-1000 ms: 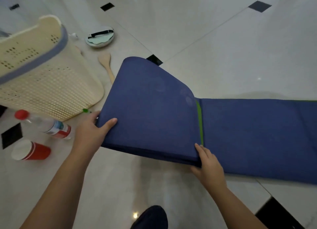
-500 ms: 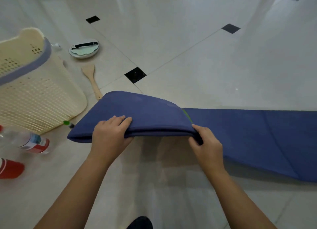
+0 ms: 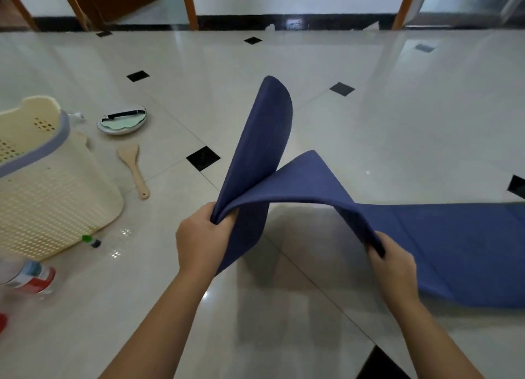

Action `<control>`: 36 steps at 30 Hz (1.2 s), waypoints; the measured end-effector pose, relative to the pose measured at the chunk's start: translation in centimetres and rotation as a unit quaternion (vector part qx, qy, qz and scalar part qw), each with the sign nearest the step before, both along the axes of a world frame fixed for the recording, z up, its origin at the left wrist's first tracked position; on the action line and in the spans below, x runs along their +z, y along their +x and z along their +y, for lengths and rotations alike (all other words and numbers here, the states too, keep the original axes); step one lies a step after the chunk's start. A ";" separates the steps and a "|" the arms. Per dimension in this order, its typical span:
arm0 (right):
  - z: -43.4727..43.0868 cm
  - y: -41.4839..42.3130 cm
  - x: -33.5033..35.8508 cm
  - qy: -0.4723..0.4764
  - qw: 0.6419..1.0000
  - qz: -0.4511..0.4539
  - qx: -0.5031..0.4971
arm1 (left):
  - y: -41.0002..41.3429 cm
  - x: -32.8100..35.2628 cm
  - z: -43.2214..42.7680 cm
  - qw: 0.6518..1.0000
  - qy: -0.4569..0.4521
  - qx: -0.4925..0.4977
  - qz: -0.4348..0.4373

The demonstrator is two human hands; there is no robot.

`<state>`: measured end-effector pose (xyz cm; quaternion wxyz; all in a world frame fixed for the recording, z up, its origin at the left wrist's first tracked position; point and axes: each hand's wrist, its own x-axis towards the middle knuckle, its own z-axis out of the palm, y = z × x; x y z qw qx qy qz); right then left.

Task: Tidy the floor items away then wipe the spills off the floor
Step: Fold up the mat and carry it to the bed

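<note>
Blue mat (image 3: 454, 250) is partly off the floor (image 3: 397, 117) at the near centre. Its left end is doubled back, and the loose panel stands almost upright. The rest trails flat to the right. The left grip (image 3: 203, 236) is closed round the corner where the two layers meet, thumb and fingers curled over the fold. The right grip (image 3: 393, 267) pinches the near edge further along, fingers wrapped under it.

Half a second ago the folded end lay pressed low and flat under both hands. Now it is raised and the top panel has swung up. This looks like the mat being gathered for another fold or carried off, so tidying is under way and wiping has not begun.

At the near left edge is a sliver of a red cup (image 3: 1, 321). Just beyond it is a plastic bottle (image 3: 28, 276) with a red label. A green-capped marker (image 3: 91, 240) lies beside the tipped cream basket (image 3: 56, 194). Small glints on the tiles near the marker may be spills or only reflections; which cannot be told.

Farther back a wooden spatula (image 3: 133, 169) lies on the floor. Beyond it sits a round dish (image 3: 122, 120). All of these are yet to be put away.
</note>
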<state>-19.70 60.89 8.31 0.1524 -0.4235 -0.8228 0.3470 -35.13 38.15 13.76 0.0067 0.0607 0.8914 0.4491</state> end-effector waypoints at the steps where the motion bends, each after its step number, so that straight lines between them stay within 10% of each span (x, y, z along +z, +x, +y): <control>1: -0.2 -0.7 0.8 -0.003 1.000 0.024 -0.013 | 0.4 0.1 0.3 1.000 0.021 -0.005 0.000; 10: -7.3 -12.5 9.7 -0.133 0.943 0.268 0.147 | 2.6 -1.0 2.7 0.981 0.192 -0.022 0.009; 22: -10.8 -12.7 4.1 -0.399 0.851 0.252 0.230 | 0.4 -2.4 2.6 0.979 0.182 0.063 -0.069; 29: -7.4 -5.3 -2.5 -0.304 0.922 0.070 0.229 | 0.3 -2.5 2.9 0.988 0.146 -0.004 -0.049; 36: -9.9 -5.1 -6.0 -0.242 0.930 0.001 0.276 | -2.0 -0.9 0.6 0.962 0.223 0.153 0.048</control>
